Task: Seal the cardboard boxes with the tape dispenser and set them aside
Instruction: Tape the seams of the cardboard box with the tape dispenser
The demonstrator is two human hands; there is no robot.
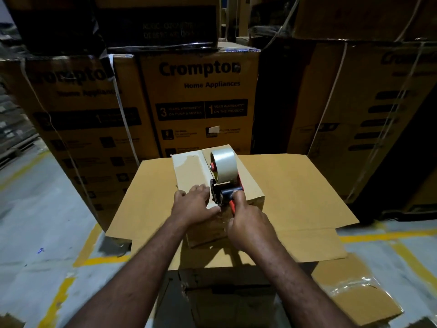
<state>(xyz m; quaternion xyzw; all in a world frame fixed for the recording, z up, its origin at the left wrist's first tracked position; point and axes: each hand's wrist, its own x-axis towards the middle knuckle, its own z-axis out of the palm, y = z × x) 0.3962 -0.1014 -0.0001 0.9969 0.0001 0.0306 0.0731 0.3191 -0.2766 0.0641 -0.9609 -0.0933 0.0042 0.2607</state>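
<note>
A small closed cardboard box (189,171) sits in the middle of a wide flattened cardboard sheet (295,192). My left hand (192,204) lies spread on the box's near left top edge, fingers straight, thumb down its front face. My right hand (248,221) grips the red and black handle of the tape dispenser (224,183), which stands on the box's top near the front edge. Its roll of clear tape (223,165) points away from me. A strip of tape runs along the top seam beyond the dispenser.
Tall printed appliance cartons (201,102) form a wall right behind the sheet, with more at left (78,119) and right (369,114). The sheet rests on a lower box (227,297). A taped carton (354,290) lies at lower right. Yellow lines (387,237) mark the grey floor.
</note>
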